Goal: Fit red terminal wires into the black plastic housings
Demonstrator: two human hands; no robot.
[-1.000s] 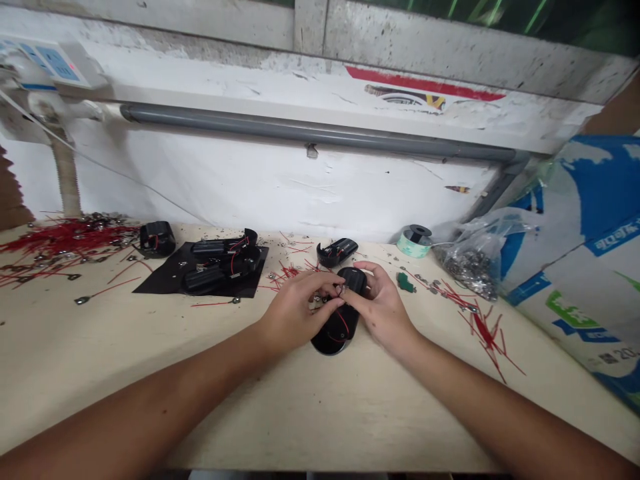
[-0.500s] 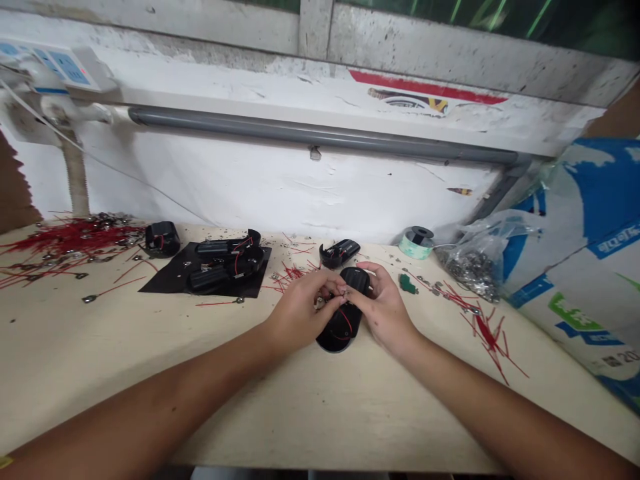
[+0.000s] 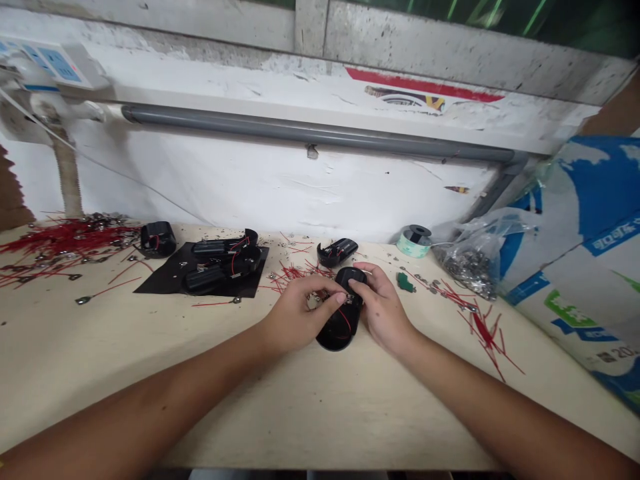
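Observation:
A black plastic housing (image 3: 336, 333) with a rounded end and a red wire inside stands on the table between my hands. My right hand (image 3: 384, 308) grips its right side, thumb across the top face and fingers behind. My left hand (image 3: 300, 312) is closed at the housing's left side, thumb and forefinger close together by a small metal contact (image 3: 349, 298). Whether the fingertips pinch the contact or only press beside it is hard to make out. Just behind lies another black housing (image 3: 338, 252) with a red wire.
Black housings (image 3: 220, 270) lie on a black sheet (image 3: 150, 285), another (image 3: 158, 239) beside it. Red wires with metal tabs (image 3: 75, 237) heap at far left. At right are a tape roll (image 3: 414, 241), a green piece (image 3: 405, 283), a bag of metal parts (image 3: 467, 267) and a large printed package (image 3: 575, 267).
My right thumb has drawn back from the left fingertips onto the housing's upper face. The metal contact now shows between the hands. The view has shifted slightly.

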